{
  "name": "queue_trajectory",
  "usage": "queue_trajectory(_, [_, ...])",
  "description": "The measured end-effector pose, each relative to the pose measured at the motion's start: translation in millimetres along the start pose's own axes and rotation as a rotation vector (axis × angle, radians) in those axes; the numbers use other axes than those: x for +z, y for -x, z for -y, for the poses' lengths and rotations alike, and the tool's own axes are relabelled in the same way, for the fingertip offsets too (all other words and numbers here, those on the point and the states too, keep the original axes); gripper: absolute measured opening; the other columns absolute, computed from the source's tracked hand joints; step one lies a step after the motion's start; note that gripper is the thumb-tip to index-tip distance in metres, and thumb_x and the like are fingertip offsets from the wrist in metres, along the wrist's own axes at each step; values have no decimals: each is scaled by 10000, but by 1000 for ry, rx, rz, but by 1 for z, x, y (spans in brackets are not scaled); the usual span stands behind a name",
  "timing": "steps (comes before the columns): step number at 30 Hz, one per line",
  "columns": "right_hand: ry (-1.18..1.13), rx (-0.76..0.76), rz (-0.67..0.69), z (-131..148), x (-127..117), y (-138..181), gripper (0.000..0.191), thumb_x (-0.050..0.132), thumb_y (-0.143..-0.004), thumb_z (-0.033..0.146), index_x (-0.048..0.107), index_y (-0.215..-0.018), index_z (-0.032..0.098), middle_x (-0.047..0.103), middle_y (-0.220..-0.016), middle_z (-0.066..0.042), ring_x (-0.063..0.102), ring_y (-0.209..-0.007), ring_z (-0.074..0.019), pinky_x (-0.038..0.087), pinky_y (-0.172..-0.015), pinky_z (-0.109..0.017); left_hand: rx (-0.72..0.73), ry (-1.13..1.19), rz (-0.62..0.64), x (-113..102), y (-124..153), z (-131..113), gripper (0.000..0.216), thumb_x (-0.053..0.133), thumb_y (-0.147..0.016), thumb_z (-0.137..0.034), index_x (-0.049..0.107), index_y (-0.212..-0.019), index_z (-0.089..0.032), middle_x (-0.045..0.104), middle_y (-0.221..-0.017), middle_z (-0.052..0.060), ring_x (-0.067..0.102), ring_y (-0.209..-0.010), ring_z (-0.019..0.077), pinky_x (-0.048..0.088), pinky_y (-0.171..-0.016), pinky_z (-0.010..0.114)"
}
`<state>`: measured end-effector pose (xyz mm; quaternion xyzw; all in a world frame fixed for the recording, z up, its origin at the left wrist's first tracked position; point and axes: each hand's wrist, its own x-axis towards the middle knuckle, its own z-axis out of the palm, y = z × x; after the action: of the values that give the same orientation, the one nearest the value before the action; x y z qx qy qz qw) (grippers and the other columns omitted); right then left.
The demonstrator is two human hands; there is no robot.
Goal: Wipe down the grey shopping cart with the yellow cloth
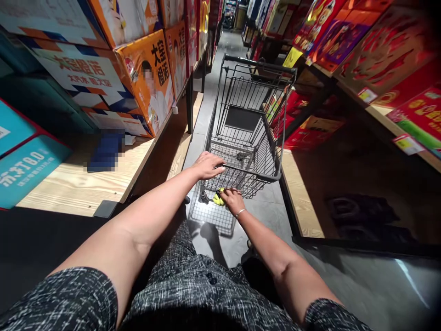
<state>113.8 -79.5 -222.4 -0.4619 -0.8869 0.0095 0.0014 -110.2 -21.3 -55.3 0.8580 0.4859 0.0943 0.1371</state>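
Observation:
A black wire shopping cart (243, 118) stands in front of me in the aisle, and no goods show in its basket. My left hand (208, 165) lies over the near top bar of the cart at its left end, fingers closed on it. Lower and a little to the right, my right hand (232, 200) is closed against a small bright yellow-green and black thing (218, 197) beside the near side of the cart. Its kind is unclear, and my fingers cover part of it.
Orange cartons (146, 82) are stacked on the wooden shelf (79, 188) at left, beside a turquoise box (31, 170). Red gift boxes (313, 133) fill the right shelving, whose low wooden ledge (303, 197) borders the cart. The grey-floored aisle (234, 43) runs ahead between the shelves.

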Motion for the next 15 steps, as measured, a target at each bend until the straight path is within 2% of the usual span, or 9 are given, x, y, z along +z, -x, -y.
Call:
queue_trajectory(2, [49,3,-161,-14,-29,4,387,479,-999,231,656,-1322,350,623,-1316,-83,452,-1163,-271,382,-910,-412,-12,-12,-21,1,0,6,405,424,-989,-467,663,-1221,-236,719,-1214,61,593,-1183,262,308,-1080,441])
queue_trajectory(5, [106,24,-520,-35,-75,9,390,543,-983,240,649,-1342,352,613,-1316,-85,423,-1181,-264,367,-939,-409,-41,-12,-33,-3,-3,11,376,424,-986,-465,689,-1135,-244,736,-1145,54,611,-1155,261,330,-1059,430])
queue_trajectory(6, [124,39,-635,-41,-87,10,392,565,-973,236,656,-1335,352,614,-1305,-84,419,-1189,-264,365,-954,-408,-56,-12,-17,-6,-5,10,375,414,-990,-464,695,-1094,-238,741,-1117,55,619,-1140,261,332,-1058,431])
queue_trajectory(8, [145,77,-766,-48,-100,10,392,590,-959,228,670,-1323,351,612,-1292,-82,419,-1199,-264,364,-979,-407,-107,-32,47,-13,-10,4,406,376,-1005,-461,697,-1015,-213,748,-1069,69,638,-1101,268,329,-1064,444])
queue_trajectory(9, [145,88,-781,-49,-100,10,384,597,-955,226,681,-1308,351,615,-1281,-82,425,-1194,-262,366,-986,-405,-148,-50,86,-16,-13,-1,428,359,-1011,-464,695,-999,-198,748,-1063,83,644,-1087,278,333,-1060,454])
queue_trajectory(11, [124,83,-718,-46,-87,8,363,604,-953,224,699,-1277,356,630,-1258,-79,444,-1173,-252,373,-982,-398,-240,-83,143,-19,-17,-11,456,361,-1010,-482,691,-1041,-169,741,-1095,122,646,-1082,304,361,-1027,462])
queue_trajectory(13, [85,77,-558,-39,-60,8,352,596,-959,222,701,-1263,365,643,-1256,-74,461,-1150,-245,388,-954,-388,-260,-101,142,-18,-18,-19,473,415,-988,-516,671,-1167,-161,713,-1192,142,618,-1136,327,377,-1008,462])
queue_trajectory(15, [46,99,-355,-30,-27,12,353,577,-964,211,695,-1259,365,646,-1280,-70,472,-1148,-250,406,-930,-385,-187,-110,108,-13,-15,-22,507,484,-952,-552,632,-1286,-201,663,-1298,126,561,-1211,336,362,-1025,472])
